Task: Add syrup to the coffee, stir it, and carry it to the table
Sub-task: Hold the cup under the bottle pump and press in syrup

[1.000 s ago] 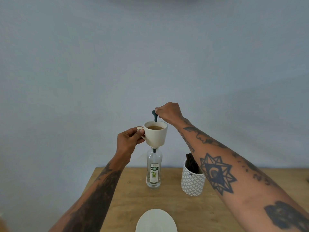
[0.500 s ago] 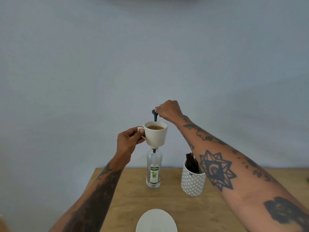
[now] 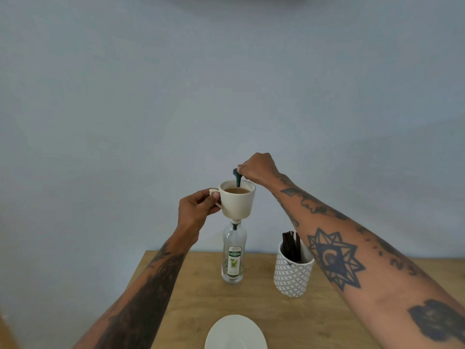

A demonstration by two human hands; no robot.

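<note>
Saucer: white saucer at the near edge of the wooden table.
Pot: patterned white pot of dark sticks, right of the bottle.
Bottle: clear syrup bottle upright on the table, directly under the cup.
Left hand: left hand curled, thumb and fingers pinching the handle of the cream cup, held in the air with coffee inside.
Right hand: right hand closed over the dark pump head, whose spout dips into the cup.
Change: the spout now sits lower, inside the rim; half a second ago it stood above it.
</note>
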